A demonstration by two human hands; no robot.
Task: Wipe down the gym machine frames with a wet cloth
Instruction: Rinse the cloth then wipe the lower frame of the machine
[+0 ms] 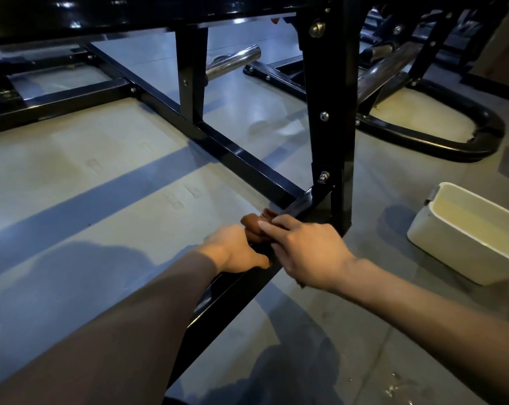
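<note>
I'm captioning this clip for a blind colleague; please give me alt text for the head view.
Both hands, left hand and right hand, hold a brown cloth against a low black frame bar of a gym machine. A white tub sits on the grey floor to the right.

Most of the brown cloth (254,226) is hidden under my right hand (305,249) and behind my left hand (235,249). My left fingers curl out of sight round the black frame bar (232,290). The white tub (466,232) is cut off by the right edge.
</note>
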